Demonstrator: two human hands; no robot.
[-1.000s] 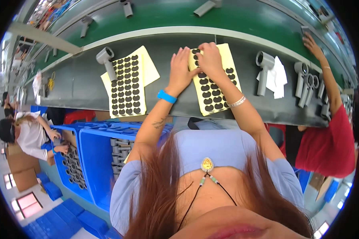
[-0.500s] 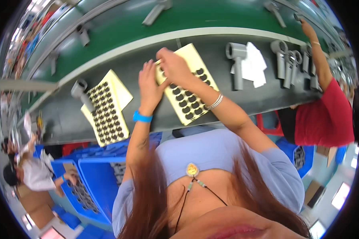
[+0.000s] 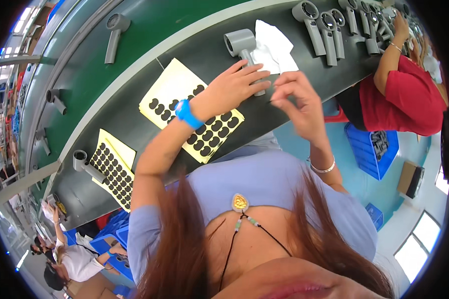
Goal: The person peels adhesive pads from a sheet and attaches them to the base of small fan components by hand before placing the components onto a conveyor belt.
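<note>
My left hand (image 3: 230, 89) reaches across with its fingers stretched out and spread over the handle of a grey handheld fan (image 3: 240, 42). That fan lies on the dark bench, its round head pointing away from me. To its right, my right hand (image 3: 302, 104) is raised in a pinch, and a small dark edge of a black sticker (image 3: 272, 102) shows at the fingertips. Under my left forearm lies a pale yellow sheet of black stickers (image 3: 215, 133), with a bare upper part.
A white cloth or paper (image 3: 274, 47) lies beside the fan. Several grey fans (image 3: 328, 30) rest at the right, near a co-worker in a red shirt (image 3: 409, 99). A second sticker sheet (image 3: 115, 172) lies left under another fan (image 3: 87, 165). Beyond is a green conveyor (image 3: 149, 30).
My right hand has left the sticker sheet and moved right, now pinching. My left hand has gone from the sheet to the fan's handle. The view has turned toward the right.
</note>
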